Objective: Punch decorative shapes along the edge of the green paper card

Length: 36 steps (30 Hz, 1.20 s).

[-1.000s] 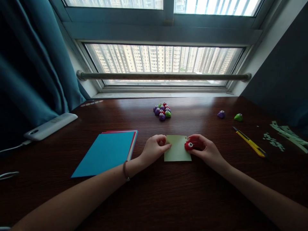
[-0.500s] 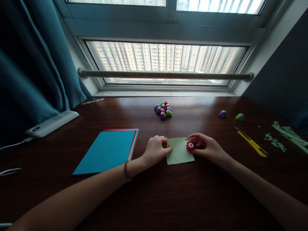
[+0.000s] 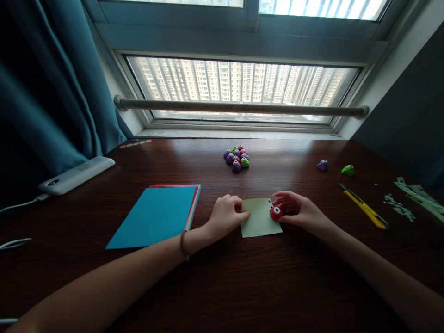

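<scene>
Far left, a blue fabric curtain (image 3: 65, 92) hangs over a white, slab-shaped device (image 3: 78, 175) with a white cable (image 3: 21, 206). Next, a stack of coloured sheets, bright blue on top (image 3: 156, 217), on the dark brown wood-grain table (image 3: 222, 296); unmoved since a second ago, only the view having shifted slightly. Left hand (image 3: 225, 213), brown band (image 3: 184, 245) at the wrist: fingers curled, thumb and fingers clamped on the left edge of a pale green paper square (image 3: 258, 221); fingers more tightly folded than a second ago. Behind, a cluster of purple, red and green rounded plastic pieces (image 3: 236, 160), undisturbed. Paper lies between the hands, now turned a little, its near edge sloping up rightward where a second ago it ran level; small dark marks near its far right corner. At its right edge, a red rounded plastic piece with a white-ringed top (image 3: 276, 212), gripped between right-hand (image 3: 298, 210) thumb and fingers, position on the edge much as half a second ago. Farther right, all unchanged: purple rounded piece (image 3: 322, 165), green rounded piece (image 3: 348, 170), yellow-handled cutter (image 3: 366, 209), scattered pale bits (image 3: 398, 207), pale green paper strips (image 3: 419, 195).
</scene>
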Tool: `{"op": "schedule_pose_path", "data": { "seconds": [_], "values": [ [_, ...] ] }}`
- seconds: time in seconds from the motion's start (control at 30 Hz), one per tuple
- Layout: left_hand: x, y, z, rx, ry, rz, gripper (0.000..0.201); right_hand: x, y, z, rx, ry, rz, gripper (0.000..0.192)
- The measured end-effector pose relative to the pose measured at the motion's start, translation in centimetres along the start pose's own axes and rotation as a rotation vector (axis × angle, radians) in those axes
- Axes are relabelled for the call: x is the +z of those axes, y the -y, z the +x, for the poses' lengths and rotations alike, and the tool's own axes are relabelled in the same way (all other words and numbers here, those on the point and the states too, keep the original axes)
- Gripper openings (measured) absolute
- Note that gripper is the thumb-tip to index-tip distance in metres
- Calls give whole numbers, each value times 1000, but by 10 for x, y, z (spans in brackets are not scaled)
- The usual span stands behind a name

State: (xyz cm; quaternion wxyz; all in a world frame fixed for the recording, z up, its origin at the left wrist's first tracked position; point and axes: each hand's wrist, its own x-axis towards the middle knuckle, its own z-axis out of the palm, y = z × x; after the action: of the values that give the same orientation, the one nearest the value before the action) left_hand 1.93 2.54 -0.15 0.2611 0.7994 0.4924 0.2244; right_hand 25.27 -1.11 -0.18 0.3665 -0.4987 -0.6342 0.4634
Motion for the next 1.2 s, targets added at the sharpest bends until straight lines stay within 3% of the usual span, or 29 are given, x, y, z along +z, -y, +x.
{"op": "schedule_pose_path", "data": {
  "seconds": [0.57, 1.2],
  "values": [
    [2, 3, 0, -43, -25, 15, 19, -4, 0, 0, 40, 71, 12, 57],
    [2, 3, 0, -30, -13, 11, 24, -1, 2, -1, 12, 29, -48, 52]
  ]
}}
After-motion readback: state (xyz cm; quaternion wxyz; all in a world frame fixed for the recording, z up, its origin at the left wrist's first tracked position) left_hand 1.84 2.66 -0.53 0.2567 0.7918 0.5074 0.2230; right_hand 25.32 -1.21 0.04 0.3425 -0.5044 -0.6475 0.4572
